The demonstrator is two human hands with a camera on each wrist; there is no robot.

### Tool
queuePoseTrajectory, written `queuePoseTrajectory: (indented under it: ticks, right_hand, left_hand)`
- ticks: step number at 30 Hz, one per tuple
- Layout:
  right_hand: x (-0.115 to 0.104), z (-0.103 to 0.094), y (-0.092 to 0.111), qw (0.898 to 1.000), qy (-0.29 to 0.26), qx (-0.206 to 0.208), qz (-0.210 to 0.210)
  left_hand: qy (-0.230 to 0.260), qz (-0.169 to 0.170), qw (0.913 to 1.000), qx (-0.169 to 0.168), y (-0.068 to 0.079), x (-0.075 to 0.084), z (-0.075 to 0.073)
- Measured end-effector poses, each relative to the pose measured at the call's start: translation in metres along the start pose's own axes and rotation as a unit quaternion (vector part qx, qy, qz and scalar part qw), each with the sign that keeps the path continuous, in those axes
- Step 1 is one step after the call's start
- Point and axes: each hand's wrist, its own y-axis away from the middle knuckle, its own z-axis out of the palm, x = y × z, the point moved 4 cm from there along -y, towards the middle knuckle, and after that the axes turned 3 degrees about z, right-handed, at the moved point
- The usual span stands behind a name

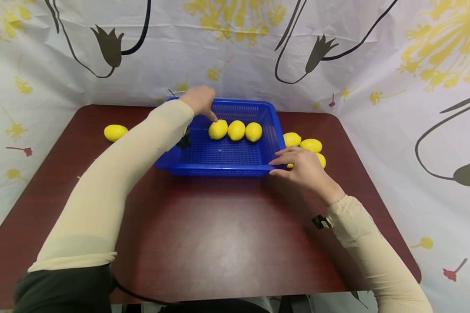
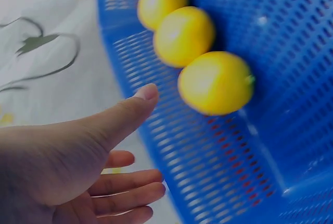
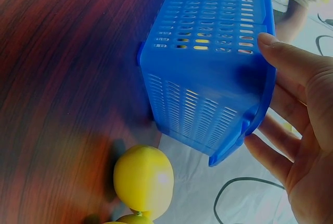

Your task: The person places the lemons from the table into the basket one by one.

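A blue perforated plastic basket point(image 1: 219, 170) sits on the table, with three lemons in a row inside along its far side: left point(image 1: 218, 129), middle point(image 1: 236, 130) and right point(image 1: 253, 131). My left hand point(image 1: 199, 101) is at the far left rim. In the left wrist view its thumb point(image 2: 130, 110) reaches over the rim close to the nearest lemon point(image 2: 216, 83), while the loosely straight fingers point(image 2: 130, 182) lie outside the wall. My right hand point(image 1: 303, 169) grips the near right corner, thumb point(image 3: 291, 60) on one side and fingers around the other.
Several more lemons point(image 1: 311, 145) lie on the dark red wooden table point(image 1: 219, 234) just right of the basket, partly behind my right hand. Another lemon point(image 1: 115, 132) rests at the far left, beside my left sleeve. A patterned white sheet point(image 1: 235, 56) hangs behind the table.
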Motion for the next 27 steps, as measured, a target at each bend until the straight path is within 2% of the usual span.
queuePoseTrajectory:
  ticks: [3,7,14,21,27]
  right_hand:
    - [0.001,0.001,0.0,1.0,0.002,0.001,0.004]
    - [0.001,0.001,-0.001,1.0,0.003,0.0,0.008]
    - [0.0,0.0,-0.001,1.0,-0.002,-0.002,0.006]
    - [0.003,-0.002,-0.001,1.0,0.004,-0.003,0.009]
    - [0.006,-0.004,0.002,1.0,0.007,-0.006,0.016]
  left_hand:
    - [0.011,-0.011,0.9998,-0.01,0.008,-0.007,-0.014]
    - [0.035,-0.03,0.9988,-0.017,0.02,-0.02,-0.024]
    - [0.057,-0.066,0.9962,0.004,0.043,-0.053,-0.034]
    - [0.076,-0.1,0.9917,0.028,0.067,-0.095,-0.036]
    - [0.079,-0.128,0.9877,0.044,0.086,-0.125,-0.028]
